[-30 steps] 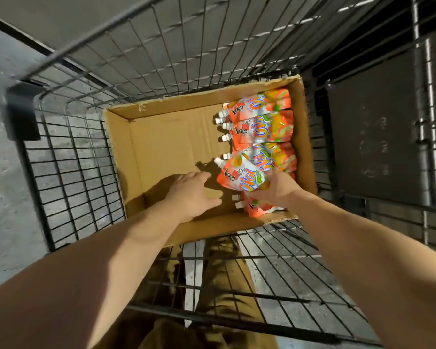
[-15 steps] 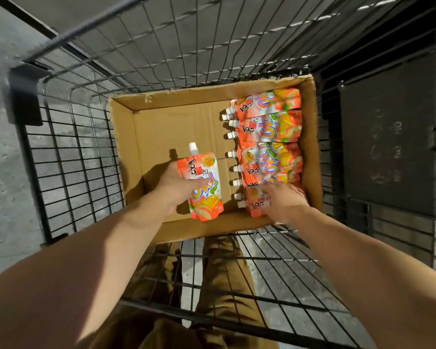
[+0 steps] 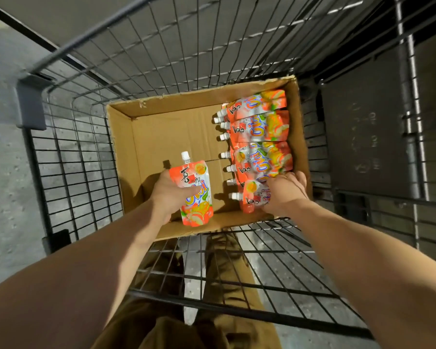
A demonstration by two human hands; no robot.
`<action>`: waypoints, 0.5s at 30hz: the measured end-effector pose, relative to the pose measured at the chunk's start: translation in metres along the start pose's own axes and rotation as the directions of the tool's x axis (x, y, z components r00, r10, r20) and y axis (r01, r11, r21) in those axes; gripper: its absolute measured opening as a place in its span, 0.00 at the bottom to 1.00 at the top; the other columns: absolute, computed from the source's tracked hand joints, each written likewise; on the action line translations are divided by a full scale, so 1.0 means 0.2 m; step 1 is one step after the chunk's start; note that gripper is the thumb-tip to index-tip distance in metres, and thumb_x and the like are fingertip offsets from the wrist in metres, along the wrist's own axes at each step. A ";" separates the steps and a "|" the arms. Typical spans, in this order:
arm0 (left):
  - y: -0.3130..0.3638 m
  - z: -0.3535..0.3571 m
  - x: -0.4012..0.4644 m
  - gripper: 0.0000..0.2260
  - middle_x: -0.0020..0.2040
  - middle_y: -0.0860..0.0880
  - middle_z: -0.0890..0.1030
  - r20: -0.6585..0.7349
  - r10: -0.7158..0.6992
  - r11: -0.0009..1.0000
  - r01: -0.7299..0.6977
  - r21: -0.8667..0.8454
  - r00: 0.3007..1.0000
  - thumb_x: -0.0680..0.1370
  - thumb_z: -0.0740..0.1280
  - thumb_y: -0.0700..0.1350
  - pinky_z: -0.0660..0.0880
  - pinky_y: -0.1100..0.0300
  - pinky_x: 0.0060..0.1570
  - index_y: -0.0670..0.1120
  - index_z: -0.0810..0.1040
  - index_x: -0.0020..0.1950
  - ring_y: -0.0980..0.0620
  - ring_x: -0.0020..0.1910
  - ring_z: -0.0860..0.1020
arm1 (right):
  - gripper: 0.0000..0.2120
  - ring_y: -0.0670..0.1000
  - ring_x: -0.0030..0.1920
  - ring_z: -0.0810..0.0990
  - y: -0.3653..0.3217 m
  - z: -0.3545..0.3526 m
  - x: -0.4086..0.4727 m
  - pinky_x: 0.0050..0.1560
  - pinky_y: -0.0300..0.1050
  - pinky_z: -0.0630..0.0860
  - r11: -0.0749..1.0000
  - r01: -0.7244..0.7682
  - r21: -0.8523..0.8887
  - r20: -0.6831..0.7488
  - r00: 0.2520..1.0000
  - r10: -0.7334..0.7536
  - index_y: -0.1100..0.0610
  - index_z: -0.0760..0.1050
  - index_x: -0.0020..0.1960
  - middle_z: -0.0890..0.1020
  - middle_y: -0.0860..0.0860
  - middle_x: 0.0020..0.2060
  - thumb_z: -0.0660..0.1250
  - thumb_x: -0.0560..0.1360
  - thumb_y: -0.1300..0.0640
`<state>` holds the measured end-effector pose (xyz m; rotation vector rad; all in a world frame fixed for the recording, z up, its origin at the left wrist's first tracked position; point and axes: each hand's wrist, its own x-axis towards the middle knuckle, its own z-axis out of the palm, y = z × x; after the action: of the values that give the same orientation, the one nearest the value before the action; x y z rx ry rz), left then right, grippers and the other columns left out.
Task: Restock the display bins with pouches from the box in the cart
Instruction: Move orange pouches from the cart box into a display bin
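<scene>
Head view looks straight down into a wire cart whose basket carries an open cardboard box. The left hand holds one orange pouch upright over the bare left half of the box, thumb across its front and white cap pointing away from the person; held like this it seems parked in one hand so the other can gather more before the trip to the display bins, which are not in view. The right hand reaches onto the nearest pouch of the row packed along the right wall of the box, fingers curled over its edge in what looks like the start of a grasp. The row lies flat and overlapping with caps facing left, a packing that leaves each pouch easy to peel off from the near end. Each pouch shows large looping lettering that reads roughly "Oioi" beside fruit pictures; the smaller dark script is not legible.
</scene>
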<state>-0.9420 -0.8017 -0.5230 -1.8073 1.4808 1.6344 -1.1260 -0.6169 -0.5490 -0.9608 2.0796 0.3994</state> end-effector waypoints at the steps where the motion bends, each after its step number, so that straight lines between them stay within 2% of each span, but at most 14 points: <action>1: 0.01 0.00 -0.02 0.21 0.53 0.48 0.84 0.009 0.001 1.000 -0.001 -0.008 1.000 0.69 0.78 0.38 0.79 0.57 0.44 0.46 0.78 0.59 0.51 0.50 0.82 | 0.22 0.55 0.60 0.74 -0.01 -0.02 -0.02 0.65 0.51 0.65 0.995 -0.011 0.095 0.011 1.000 0.010 0.49 0.74 0.53 0.79 0.50 0.52 0.72 0.64 0.39; 3: 0.05 -0.01 -0.07 0.20 0.53 0.49 0.83 0.026 0.016 0.999 -0.015 -0.029 1.000 0.69 0.77 0.38 0.77 0.60 0.40 0.45 0.77 0.59 0.51 0.49 0.82 | 0.26 0.52 0.53 0.78 -0.05 -0.07 -0.06 0.55 0.47 0.75 0.932 -0.031 0.361 0.061 0.998 0.009 0.49 0.74 0.55 0.81 0.47 0.48 0.75 0.63 0.39; 5: 0.09 -0.05 -0.14 0.18 0.52 0.50 0.82 0.037 0.033 0.999 -0.031 -0.042 0.999 0.70 0.77 0.38 0.77 0.60 0.41 0.47 0.77 0.57 0.51 0.49 0.81 | 0.26 0.51 0.44 0.80 -0.11 -0.15 -0.11 0.47 0.47 0.78 0.837 -0.008 0.548 0.069 0.997 -0.035 0.51 0.76 0.50 0.82 0.46 0.42 0.74 0.59 0.36; 6: 0.11 -0.07 -0.17 0.18 0.52 0.49 0.83 0.048 0.037 0.998 -0.034 -0.055 0.998 0.70 0.77 0.38 0.78 0.58 0.43 0.47 0.77 0.56 0.50 0.49 0.81 | 0.28 0.50 0.42 0.81 -0.14 -0.20 -0.14 0.46 0.48 0.79 0.772 0.008 0.635 0.052 0.997 -0.054 0.53 0.77 0.48 0.83 0.47 0.40 0.74 0.58 0.34; 7: 0.13 -0.11 -0.20 0.19 0.53 0.48 0.83 0.062 0.041 0.997 -0.036 -0.071 0.997 0.69 0.77 0.38 0.79 0.57 0.44 0.46 0.77 0.57 0.49 0.50 0.82 | 0.28 0.50 0.41 0.81 -0.18 -0.23 -0.16 0.46 0.48 0.80 0.679 0.009 0.734 0.044 0.997 -0.061 0.55 0.78 0.48 0.83 0.48 0.40 0.75 0.59 0.35; 9: 0.17 -0.20 -0.28 0.22 0.53 0.46 0.84 0.105 0.063 0.993 -0.052 -0.108 0.992 0.69 0.78 0.37 0.81 0.53 0.46 0.44 0.76 0.60 0.48 0.50 0.83 | 0.14 0.47 0.38 0.80 -0.30 -0.35 -0.26 0.44 0.43 0.78 0.405 0.047 0.913 -0.006 0.995 -0.101 0.58 0.79 0.49 0.83 0.50 0.40 0.76 0.69 0.51; 10: 0.18 -0.25 -0.32 0.22 0.53 0.45 0.84 0.127 0.079 0.989 -0.062 -0.135 0.989 0.68 0.78 0.37 0.81 0.49 0.50 0.44 0.77 0.60 0.47 0.50 0.83 | 0.09 0.45 0.35 0.79 -0.37 -0.41 -0.31 0.39 0.41 0.77 0.285 0.056 0.957 -0.020 0.992 -0.126 0.59 0.79 0.49 0.82 0.50 0.38 0.75 0.71 0.58; 11: 0.19 -0.30 -0.36 0.21 0.53 0.45 0.85 0.139 0.095 0.983 -0.071 -0.168 0.986 0.69 0.77 0.38 0.80 0.46 0.53 0.44 0.77 0.59 0.46 0.50 0.83 | 0.05 0.44 0.32 0.79 -0.44 -0.47 -0.38 0.35 0.40 0.76 0.187 0.052 0.981 -0.024 0.988 -0.150 0.59 0.79 0.47 0.82 0.49 0.35 0.73 0.72 0.61; 13: 0.20 -0.43 -0.47 0.17 0.51 0.45 0.85 0.130 0.125 0.959 -0.086 -0.271 0.984 0.70 0.76 0.37 0.80 0.48 0.52 0.45 0.78 0.58 0.47 0.48 0.83 | 0.03 0.44 0.27 0.79 -0.61 -0.57 -0.49 0.32 0.39 0.76 0.091 0.037 0.995 -0.014 0.969 -0.247 0.59 0.79 0.43 0.83 0.49 0.31 0.73 0.73 0.61; 15: 0.17 -0.59 -0.56 0.14 0.49 0.44 0.85 0.087 0.165 0.916 -0.120 -0.383 0.982 0.72 0.74 0.36 0.81 0.54 0.45 0.43 0.79 0.56 0.48 0.44 0.83 | 0.03 0.49 0.33 0.83 -0.79 -0.65 -0.59 0.35 0.44 0.79 0.051 0.032 0.998 -0.012 0.934 -0.358 0.58 0.80 0.45 0.85 0.52 0.35 0.73 0.72 0.62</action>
<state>-0.8839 -0.8524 -0.3757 -1.7777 1.3439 2.1854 -1.0301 -0.7363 -0.3688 -0.2176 1.3433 -1.0181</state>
